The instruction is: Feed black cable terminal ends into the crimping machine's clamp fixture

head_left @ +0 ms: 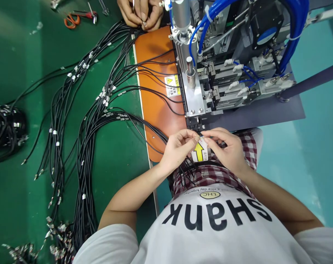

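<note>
My left hand (180, 148) and my right hand (224, 150) meet just in front of a pneumatic crimping machine (210, 77). Their fingertips pinch a thin black wire with a small metal terminal (201, 136). Its end sits close to the machine's black front jaws (194, 124), and I cannot tell whether they touch. Below my hands, a yellow arrow label (199, 152) shows. Several black wires (85, 110) with metal terminals fan across the green bench (15, 62) and the orange mat (155, 106), and some run under my left wrist.
Across the bench, a co-worker's hands (140, 13) hold something small and metallic beside orange-handled scissors (72, 21). A coiled bundle of black wire (7, 128) lies at the left. Blue air hoses (207, 33) run over the machine. My red checked lap cloth (210, 176) lies under my hands.
</note>
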`<state>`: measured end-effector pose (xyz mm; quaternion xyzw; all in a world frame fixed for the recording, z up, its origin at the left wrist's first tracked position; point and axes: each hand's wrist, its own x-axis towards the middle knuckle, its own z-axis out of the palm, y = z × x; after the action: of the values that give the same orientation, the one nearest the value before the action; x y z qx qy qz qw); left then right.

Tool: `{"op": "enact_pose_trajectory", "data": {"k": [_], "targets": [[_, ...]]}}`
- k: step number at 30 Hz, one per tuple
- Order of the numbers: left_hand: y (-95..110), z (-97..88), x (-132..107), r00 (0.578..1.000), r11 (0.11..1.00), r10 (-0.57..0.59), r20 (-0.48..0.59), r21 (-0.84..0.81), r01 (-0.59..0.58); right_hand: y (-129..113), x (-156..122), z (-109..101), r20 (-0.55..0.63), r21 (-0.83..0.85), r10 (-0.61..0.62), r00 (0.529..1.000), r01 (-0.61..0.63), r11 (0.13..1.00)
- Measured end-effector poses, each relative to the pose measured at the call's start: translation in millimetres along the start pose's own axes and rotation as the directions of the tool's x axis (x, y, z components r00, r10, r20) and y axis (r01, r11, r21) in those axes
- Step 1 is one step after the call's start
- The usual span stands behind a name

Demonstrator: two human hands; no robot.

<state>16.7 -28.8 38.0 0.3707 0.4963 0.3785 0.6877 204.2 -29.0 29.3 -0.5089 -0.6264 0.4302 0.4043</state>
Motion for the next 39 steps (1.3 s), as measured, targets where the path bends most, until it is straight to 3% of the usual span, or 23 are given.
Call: {"op": "enact_pose_trajectory", "data": {"k": [13, 20, 23, 26, 28, 30, 34, 39], "targets": [[1.3, 1.8, -1.7, 0.999, 0.999, 0.033, -0.02, 0.031, -0.033, -6.5, 0.2, 5.7, -0.039, 0.093, 0.078, 0.996, -0.074, 0.993], [-1.1, 3.4, -2.5, 0.988, 0.975, 0.15, -0.034, 0.171, -0.142, -4.7, 4.1, 7.7, -0.015, 0.081, 0.11, 0.994, -0.109, 0.991], [-1.2, 1.4, -2.4, 0.954, 0.864, 0.3, 0.002, 0.424, -0.272, 0.4, 7.2, 5.6, 0.003, 0.107, 0.132, 0.991, -0.132, 0.986], [0.2, -2.4, -0.9, 0.882, 0.613, 0.46, 0.103, 0.682, -0.4, 10.8, 11.2, 2.2, -0.011, 0.132, 0.185, 0.983, -0.182, 0.974], [-0.1, -6.3, 2.4, 0.846, 0.476, 0.507, 0.163, 0.766, -0.433, 19.8, 15.3, 0.3, -0.02, 0.16, 0.23, 0.973, -0.224, 0.961], [-2.3, -11.1, 8.5, 0.834, 0.394, 0.515, 0.198, 0.809, -0.436, 29.2, 21.0, -0.1, -0.02, 0.207, 0.277, 0.961, -0.267, 0.941], [-10.0, -20.2, 24.1, 0.81, 0.302, 0.541, 0.225, 0.847, -0.437, 45.1, 34.2, 4.3, -0.007, 0.28, 0.351, 0.936, -0.335, 0.9], [-15.4, -23.4, 33.7, 0.809, 0.302, 0.55, 0.209, 0.853, -0.425, 54.4, 43.4, 9.6, 0.026, 0.333, 0.415, 0.909, -0.4, 0.854]]}}
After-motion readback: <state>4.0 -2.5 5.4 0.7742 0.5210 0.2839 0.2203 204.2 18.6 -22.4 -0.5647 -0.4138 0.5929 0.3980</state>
